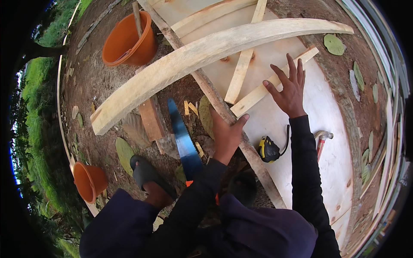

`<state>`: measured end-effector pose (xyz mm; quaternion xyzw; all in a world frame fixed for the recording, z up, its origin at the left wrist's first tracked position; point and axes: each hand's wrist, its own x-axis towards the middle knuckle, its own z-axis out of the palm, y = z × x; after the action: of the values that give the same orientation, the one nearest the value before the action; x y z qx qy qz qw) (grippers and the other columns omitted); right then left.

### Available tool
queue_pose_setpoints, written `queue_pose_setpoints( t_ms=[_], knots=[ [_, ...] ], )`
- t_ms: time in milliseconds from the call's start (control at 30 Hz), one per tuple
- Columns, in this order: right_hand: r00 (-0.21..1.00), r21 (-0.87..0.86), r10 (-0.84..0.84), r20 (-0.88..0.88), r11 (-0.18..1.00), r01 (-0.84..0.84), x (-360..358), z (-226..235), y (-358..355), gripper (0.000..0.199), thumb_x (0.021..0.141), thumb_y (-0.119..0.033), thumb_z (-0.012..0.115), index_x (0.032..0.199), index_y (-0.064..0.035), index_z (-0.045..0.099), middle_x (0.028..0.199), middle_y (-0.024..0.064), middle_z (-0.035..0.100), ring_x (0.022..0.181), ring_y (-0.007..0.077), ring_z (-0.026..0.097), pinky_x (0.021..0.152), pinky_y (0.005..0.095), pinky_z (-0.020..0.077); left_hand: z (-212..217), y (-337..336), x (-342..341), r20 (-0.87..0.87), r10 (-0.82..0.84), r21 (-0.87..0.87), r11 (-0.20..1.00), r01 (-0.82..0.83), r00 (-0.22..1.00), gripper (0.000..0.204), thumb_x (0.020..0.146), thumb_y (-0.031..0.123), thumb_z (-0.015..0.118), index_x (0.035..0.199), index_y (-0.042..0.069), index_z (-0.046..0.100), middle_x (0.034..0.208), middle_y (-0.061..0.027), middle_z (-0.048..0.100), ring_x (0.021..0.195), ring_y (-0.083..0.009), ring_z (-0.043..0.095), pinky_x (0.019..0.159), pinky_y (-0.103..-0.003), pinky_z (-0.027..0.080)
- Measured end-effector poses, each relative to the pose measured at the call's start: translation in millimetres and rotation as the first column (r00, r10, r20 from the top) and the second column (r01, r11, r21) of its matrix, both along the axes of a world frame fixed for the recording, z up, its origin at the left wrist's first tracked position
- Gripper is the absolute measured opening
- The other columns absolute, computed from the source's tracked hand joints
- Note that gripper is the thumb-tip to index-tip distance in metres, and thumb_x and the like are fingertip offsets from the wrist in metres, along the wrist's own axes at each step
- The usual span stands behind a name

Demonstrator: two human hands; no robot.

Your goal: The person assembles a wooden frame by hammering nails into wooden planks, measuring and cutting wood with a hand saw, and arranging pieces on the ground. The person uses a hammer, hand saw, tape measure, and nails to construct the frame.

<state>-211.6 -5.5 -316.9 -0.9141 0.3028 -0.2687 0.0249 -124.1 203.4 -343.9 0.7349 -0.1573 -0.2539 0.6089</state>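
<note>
My left hand [226, 136] is closed round the rough wooden strip [208, 88] along the near side of a pale plywood sheet [320, 103], its thumb on the sheet side. My right hand [289, 89] is open, fingers spread, above the sheet beside a short wooden batten [254, 99]. I cannot tell whether its fingertips touch that batten. Ahead of both hands, a long pale beam [189, 60] lies across the strip and sheet. On the sheet between my forearms rests a black and yellow tape measure [269, 149]; a hammer [322, 142] is right of my right forearm.
A handsaw [185, 139] with a blue blade lies on the ground left of my left hand, near small wood offcuts [192, 108]. One orange bucket [129, 41] stands far left, a smaller bucket [89, 181] nearer. Another batten [241, 73] crosses the sheet under the beam.
</note>
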Motion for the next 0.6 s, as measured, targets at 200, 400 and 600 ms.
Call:
queue_pose_setpoints(
  t_ms=[200,400,600],
  knots=[
    [0.985,0.045,0.167,0.052,0.985,-0.169,8,-21,-17,0.027,0.084,-0.033,0.076,0.091,-0.0105,0.064,0.106,0.0065,0.065,0.128,0.0311,0.052,0.115,0.0615,0.0263,-8,-1,-1,-0.020,0.015,-0.038,0.999,-0.016,1.000,0.098,0.085,0.013,0.081,0.153,-0.013,0.015,0.145,-0.0301,0.046,0.134,-0.0326,0.049,0.112,-0.039,0.038],
    [0.976,0.056,0.084,0.203,0.994,-0.098,13,-36,-12,0.014,0.084,-0.020,0.070,0.087,-0.0088,0.061,0.097,0.0084,0.061,0.109,0.0305,0.054,0.111,0.0563,0.0280,-3,-1,-2,-0.086,0.017,-0.074,0.997,-0.023,0.996,0.104,0.086,0.013,0.081,0.155,-0.016,0.008,0.149,-0.0349,0.042,0.139,-0.0362,0.045,0.117,-0.039,0.033],
    [0.974,0.056,0.055,0.218,0.996,-0.069,13,-38,-7,0.010,0.085,-0.017,0.064,0.086,-0.0077,0.061,0.098,0.0098,0.060,0.109,0.0321,0.054,0.110,0.0555,0.0282,-6,0,-5,-0.071,0.022,-0.014,1.000,-0.023,0.997,0.102,0.087,0.012,0.080,0.155,-0.015,0.008,0.148,-0.0342,0.043,0.137,-0.0356,0.048,0.114,-0.039,0.037]
  ],
)
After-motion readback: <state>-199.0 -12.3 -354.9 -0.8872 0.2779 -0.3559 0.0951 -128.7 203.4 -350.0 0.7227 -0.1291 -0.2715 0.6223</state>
